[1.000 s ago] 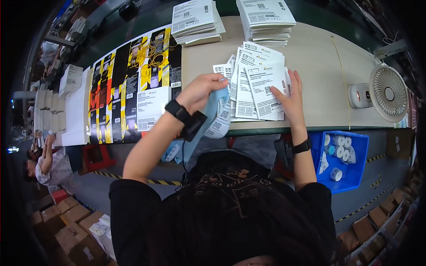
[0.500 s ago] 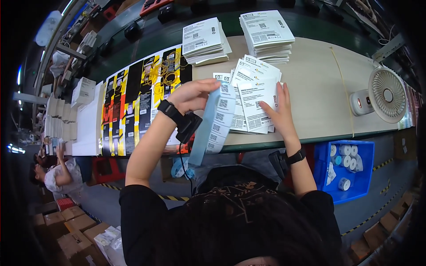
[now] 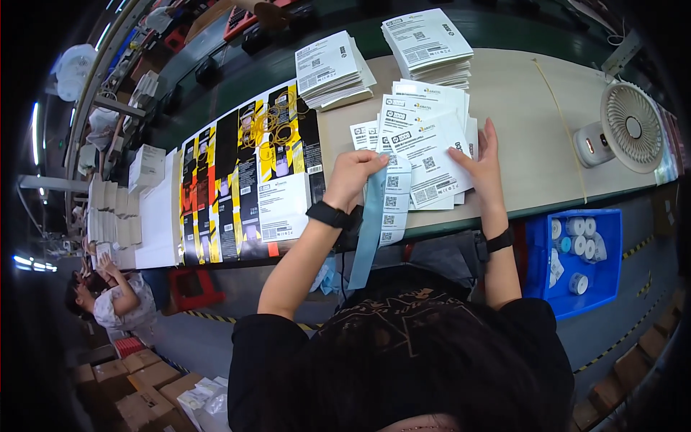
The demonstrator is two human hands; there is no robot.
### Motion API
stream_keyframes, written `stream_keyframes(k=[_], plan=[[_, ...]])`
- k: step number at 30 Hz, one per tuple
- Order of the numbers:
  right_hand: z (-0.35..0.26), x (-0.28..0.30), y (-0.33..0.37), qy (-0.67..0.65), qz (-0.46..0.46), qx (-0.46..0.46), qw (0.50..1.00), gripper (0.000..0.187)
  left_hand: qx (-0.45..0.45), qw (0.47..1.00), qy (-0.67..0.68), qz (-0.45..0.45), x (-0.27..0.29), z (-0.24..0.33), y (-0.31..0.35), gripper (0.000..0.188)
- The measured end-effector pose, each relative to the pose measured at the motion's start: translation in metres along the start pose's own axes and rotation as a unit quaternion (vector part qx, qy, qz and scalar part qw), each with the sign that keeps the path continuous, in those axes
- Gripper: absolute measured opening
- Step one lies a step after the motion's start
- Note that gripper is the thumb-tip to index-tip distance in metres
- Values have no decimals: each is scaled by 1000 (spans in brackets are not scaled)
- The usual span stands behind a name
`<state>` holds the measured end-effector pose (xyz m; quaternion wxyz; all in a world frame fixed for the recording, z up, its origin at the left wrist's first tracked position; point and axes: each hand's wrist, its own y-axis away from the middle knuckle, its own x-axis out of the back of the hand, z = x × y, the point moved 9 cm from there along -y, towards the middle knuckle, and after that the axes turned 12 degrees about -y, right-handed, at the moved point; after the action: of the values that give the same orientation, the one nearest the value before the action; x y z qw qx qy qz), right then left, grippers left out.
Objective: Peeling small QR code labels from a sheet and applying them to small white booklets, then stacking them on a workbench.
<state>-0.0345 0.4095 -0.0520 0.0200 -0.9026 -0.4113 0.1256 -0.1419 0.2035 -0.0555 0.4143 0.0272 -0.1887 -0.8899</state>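
Observation:
My left hand [image 3: 351,178] is closed, pinching the top of a label strip [image 3: 392,200] between thumb and fingers. White stickers with square codes run down the strip, and its pale-blue backing hangs over the table's front edge. The pinched end lies at the left edge of a white printed sheet [image 3: 432,155], the top one of a loose, fanned pile. My right hand [image 3: 484,169] is open at the pile's right side, thumb on the top sheet and fingers spread upward. Black straps circle both wrists.
Two stacks of white printed packets, a left stack [image 3: 331,65] and a right stack [image 3: 426,37], stand behind the pile. Black-and-yellow packages [image 3: 237,187] with yellow bands [image 3: 277,129] lie left. A fan [image 3: 633,126] stands right, above a blue bin [image 3: 545,291] of rolls. A person [image 3: 126,299] works far left.
My left hand has brought the label strip closer to the top sheet, its end now at the sheet's left edge. The right hand stays by the pile, its fingers now raised off the sheet.

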Motion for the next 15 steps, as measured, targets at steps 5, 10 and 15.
stream_keyframes(k=[5, 10, 15], plan=[[-1, -24, -1, -200, -73, -141, 967, 91, -148, 981, -97, 79, 21, 35, 26, 9], [-17, -31, -7, -205, -166, -88, 961, 73, -205, 973, -88, 53, 23, 56, 54, 8], [-17, -43, -6, -159, -223, -44, 961, 65, -269, 915, -297, 48, 25, 37, 61, 11]])
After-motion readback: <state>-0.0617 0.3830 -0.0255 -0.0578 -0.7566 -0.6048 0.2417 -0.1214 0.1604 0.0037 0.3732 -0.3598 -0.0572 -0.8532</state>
